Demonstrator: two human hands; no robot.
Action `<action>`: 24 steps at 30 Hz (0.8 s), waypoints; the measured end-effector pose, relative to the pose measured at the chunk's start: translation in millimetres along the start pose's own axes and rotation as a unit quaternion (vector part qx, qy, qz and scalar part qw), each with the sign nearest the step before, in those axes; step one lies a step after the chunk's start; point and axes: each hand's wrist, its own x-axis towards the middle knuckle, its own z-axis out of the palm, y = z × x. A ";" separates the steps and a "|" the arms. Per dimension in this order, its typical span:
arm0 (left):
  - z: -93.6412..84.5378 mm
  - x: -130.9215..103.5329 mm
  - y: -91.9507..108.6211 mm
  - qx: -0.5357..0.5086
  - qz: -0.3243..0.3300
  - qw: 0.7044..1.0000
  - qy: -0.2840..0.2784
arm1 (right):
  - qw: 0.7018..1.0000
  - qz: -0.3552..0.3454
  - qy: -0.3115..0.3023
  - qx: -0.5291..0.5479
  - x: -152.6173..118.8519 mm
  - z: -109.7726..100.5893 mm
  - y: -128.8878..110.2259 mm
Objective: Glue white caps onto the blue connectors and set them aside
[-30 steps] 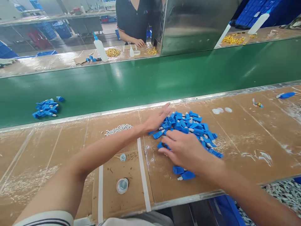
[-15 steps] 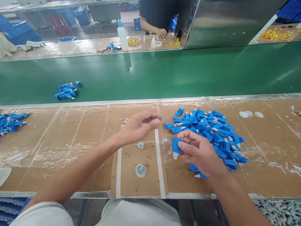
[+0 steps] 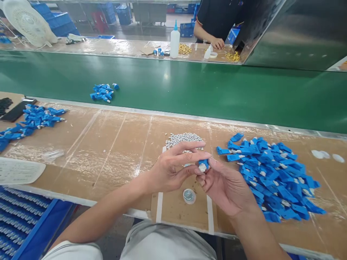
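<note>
Both hands meet above the cardboard mat [image 3: 173,207]. Between their fingertips is a blue part [image 3: 204,164] with a whitish end turned toward me. My left hand [image 3: 173,168] reaches in from the left, its thumb and fingers closed on the part. My right hand [image 3: 226,184] grips the same part from the right with thumb and fingers. A heap of small grey-white pieces [image 3: 184,139] lies just beyond my left hand. Below the hands sits a small round clear dish [image 3: 189,196]. The large pile of blue parts [image 3: 273,173] is right of my right hand.
Beyond the table runs a green conveyor belt [image 3: 189,83] carrying a small blue cluster [image 3: 102,92]. More blue parts [image 3: 40,117] lie at the left. Across the belt are a white bottle [image 3: 175,41], a fan [image 3: 27,21] and another person's hand [image 3: 217,43].
My hands were apart and have come together on the blue part, which my right hand held alone. The view has shifted left, and the grey-white heap now shows.
</note>
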 end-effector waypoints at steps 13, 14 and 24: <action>-1.2 -56.3 -10.4 -0.446 -0.348 0.811 0.149 | 0.843 -0.148 0.174 -0.486 -25.2 -41.0 17.1; -1.3 -61.5 -12.9 -0.463 -0.363 0.793 0.155 | 0.822 -0.148 0.175 -0.521 -25.1 -48.5 19.8; 0.9 -76.2 -25.4 -0.510 -0.445 0.713 0.181 | 0.760 -0.192 0.128 -0.608 -6.4 -55.5 36.0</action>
